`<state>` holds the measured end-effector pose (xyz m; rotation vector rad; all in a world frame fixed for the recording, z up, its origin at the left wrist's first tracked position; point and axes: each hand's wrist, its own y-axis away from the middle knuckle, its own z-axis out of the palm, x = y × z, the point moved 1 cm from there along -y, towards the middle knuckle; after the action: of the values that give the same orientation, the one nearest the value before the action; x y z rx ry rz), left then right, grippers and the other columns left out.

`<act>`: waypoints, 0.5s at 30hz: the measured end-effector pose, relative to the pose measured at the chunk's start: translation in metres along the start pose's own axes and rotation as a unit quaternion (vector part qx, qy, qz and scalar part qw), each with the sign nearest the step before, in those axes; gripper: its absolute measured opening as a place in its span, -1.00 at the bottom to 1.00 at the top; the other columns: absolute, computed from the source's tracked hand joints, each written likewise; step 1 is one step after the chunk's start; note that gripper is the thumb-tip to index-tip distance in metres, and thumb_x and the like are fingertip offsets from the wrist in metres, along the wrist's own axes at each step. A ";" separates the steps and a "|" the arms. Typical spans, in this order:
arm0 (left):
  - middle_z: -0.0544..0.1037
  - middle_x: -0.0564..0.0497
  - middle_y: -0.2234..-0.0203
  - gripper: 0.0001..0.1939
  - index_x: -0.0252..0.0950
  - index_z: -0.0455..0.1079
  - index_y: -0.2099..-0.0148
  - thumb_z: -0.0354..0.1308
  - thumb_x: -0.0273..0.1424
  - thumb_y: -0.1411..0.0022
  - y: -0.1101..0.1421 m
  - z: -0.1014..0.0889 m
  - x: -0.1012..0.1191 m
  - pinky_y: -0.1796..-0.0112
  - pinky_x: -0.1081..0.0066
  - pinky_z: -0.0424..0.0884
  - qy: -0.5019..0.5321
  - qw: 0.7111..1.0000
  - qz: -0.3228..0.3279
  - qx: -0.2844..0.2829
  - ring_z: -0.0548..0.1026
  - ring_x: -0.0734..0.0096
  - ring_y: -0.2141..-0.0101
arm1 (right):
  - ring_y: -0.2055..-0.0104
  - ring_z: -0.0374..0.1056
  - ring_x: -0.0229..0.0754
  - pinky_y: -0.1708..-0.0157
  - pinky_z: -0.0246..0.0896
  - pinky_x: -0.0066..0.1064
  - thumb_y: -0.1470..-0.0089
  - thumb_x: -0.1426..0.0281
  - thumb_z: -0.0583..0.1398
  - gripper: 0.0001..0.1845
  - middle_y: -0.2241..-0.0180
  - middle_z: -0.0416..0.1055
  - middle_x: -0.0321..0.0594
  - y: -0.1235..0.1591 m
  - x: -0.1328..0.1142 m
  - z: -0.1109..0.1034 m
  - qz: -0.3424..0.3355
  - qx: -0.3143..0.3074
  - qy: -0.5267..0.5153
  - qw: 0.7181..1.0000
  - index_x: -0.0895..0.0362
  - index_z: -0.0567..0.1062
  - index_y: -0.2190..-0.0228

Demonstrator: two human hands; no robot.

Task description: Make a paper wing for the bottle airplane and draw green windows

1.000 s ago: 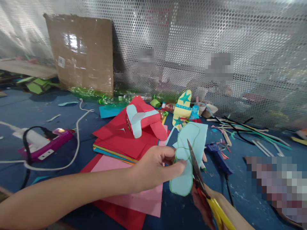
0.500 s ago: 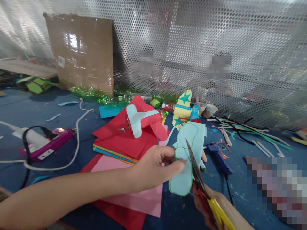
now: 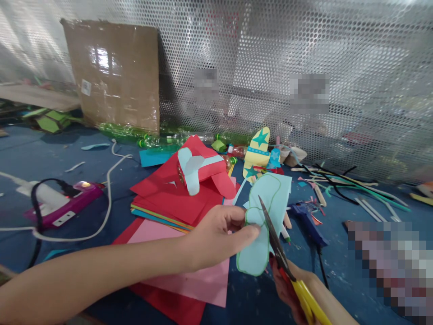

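Note:
My left hand (image 3: 230, 232) pinches a light blue paper sheet (image 3: 259, 250) at its left edge, thumb on top. A green drawn outline with rounded lobes runs over the paper, and its lower lobe is cut along the line. My right hand (image 3: 291, 289) grips a pair of scissors (image 3: 280, 248) with yellow handles; some fingers are hidden beneath them. The dark blades lie across the paper, pointing up and left at the narrow middle of the outline. Behind my left hand, a red model plane (image 3: 209, 169) with light blue paper parts rests on red paper sheets (image 3: 162, 198).
A blue glue gun (image 3: 309, 223) lies right of the scissors. Pink paper (image 3: 189, 284) is under my left arm. At the left sits a purple power strip (image 3: 74, 205) with cables. Plastic bottles (image 3: 155, 141), a cardboard sheet (image 3: 115, 76) and a yellow star-decorated model (image 3: 257, 153) stand behind.
The scissor tips have shifted slightly left and up across the light blue paper. The paper's lower lobe has swung a little left. My left hand keeps its hold.

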<state>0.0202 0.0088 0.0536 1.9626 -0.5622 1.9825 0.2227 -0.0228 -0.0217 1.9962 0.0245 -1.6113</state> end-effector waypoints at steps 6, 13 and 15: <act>0.23 0.13 0.61 -0.76 -0.30 0.27 0.53 0.14 -0.32 -0.12 -0.001 -0.001 0.002 0.54 0.49 0.14 0.002 1.000 0.008 0.004 0.18 0.52 0.54 | 0.76 -0.32 -0.38 0.84 -0.35 -0.50 0.13 -0.27 0.14 -0.33 0.83 -0.18 -0.52 -0.018 0.008 0.011 0.159 0.039 -0.065 0.984 -0.07 0.03 0.78; 0.15 0.17 0.63 -0.70 -0.26 0.18 0.58 0.12 -0.31 -0.13 0.000 -0.001 0.006 0.54 0.47 0.07 -0.006 1.000 0.004 0.004 0.12 0.54 0.56 | 0.76 -0.35 -0.40 0.85 -0.38 -0.51 0.05 -0.15 0.20 -0.31 0.83 -0.22 -0.53 -0.025 0.006 0.015 0.198 0.050 -0.079 0.976 -0.04 0.02 0.82; 0.14 0.18 0.61 -0.70 -0.26 0.18 0.56 0.14 -0.29 -0.14 -0.001 -0.003 0.005 0.53 0.47 0.07 -0.006 1.000 0.003 0.015 0.12 0.54 0.55 | 0.76 -0.28 -0.38 0.85 -0.34 -0.51 0.01 -0.15 0.21 -0.33 0.82 -0.12 -0.50 -0.014 0.001 0.008 0.176 0.030 -0.075 0.981 -0.03 0.07 0.79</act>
<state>0.0184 0.0109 0.0588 1.9940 -0.5442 1.9959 0.2110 -0.0152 -0.0295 1.7939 -0.4170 -1.5369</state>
